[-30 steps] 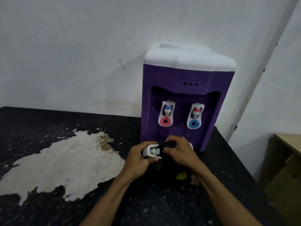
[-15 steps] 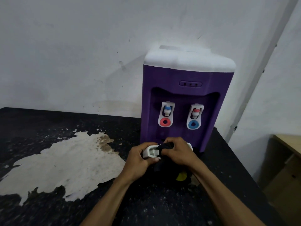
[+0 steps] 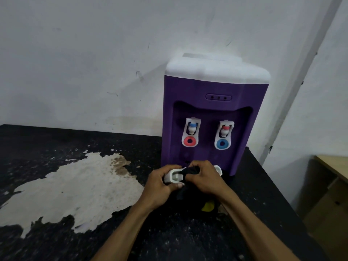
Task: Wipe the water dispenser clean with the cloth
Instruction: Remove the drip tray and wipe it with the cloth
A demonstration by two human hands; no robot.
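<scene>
Where the boxy purple water dispenser (image 3: 214,87) with its smooth white cap stands on the black, speckled desk (image 3: 169,232), a white plastic drip tray (image 3: 172,177) is held just in front of its base. The left hand (image 3: 160,187) grips the tray's left end, its fingers (image 3: 177,184) curled round the rim. The right hand (image 3: 205,178) pinches a dark, crumpled cloth (image 3: 190,171) against the tray's middle, its fingers bent over the fabric, and a loose end of the cloth hangs below.

In the dispenser's recessed front sit two white taps, one with a red ring (image 3: 190,141) and one with a blue ring (image 3: 222,143). Left of the dispenser, a ragged, pale, stained patch (image 3: 75,191) breaks the desk's dark surface.
</scene>
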